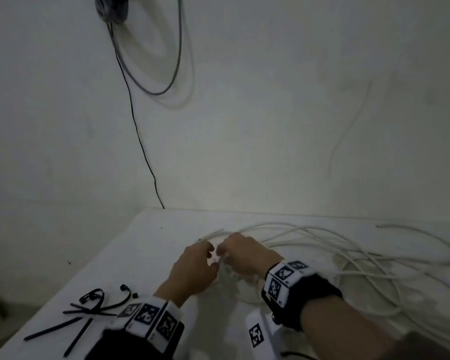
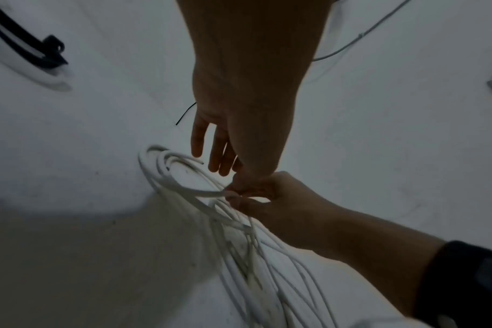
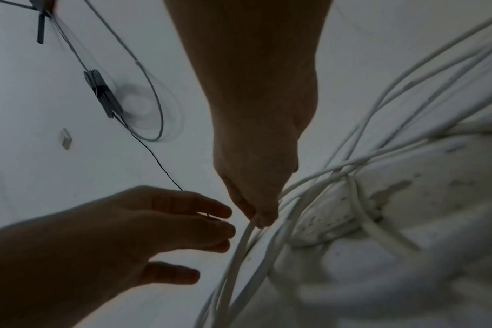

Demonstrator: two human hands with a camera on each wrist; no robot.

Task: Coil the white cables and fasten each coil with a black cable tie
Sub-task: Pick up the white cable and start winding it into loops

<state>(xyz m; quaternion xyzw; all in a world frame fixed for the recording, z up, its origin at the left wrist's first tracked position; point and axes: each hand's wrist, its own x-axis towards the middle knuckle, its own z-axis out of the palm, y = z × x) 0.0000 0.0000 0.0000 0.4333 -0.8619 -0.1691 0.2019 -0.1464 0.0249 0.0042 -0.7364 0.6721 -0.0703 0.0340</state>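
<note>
Several loose white cables [image 1: 348, 248] sprawl in loops over the right half of the white table [image 1: 153, 242]. My right hand [image 1: 224, 252] pinches one cable near its looped end [image 2: 183, 188]; the right wrist view shows the right hand [image 3: 260, 219] with its fingertips closed on the strand [image 3: 239, 255]. Just left of it, my left hand [image 1: 211, 256] holds nothing. Its fingers [image 2: 219, 164] are stretched out above the loop. Several black cable ties [image 1: 89, 311] lie at the table's near left, beside my left wrist.
The table's left edge runs diagonally past the ties, with dim floor beyond. A thin black wire [image 1: 140, 141] drops down the white wall to the table's far corner. Higher up hangs a grey cable loop [image 1: 166, 81]. The wall stands right behind the table.
</note>
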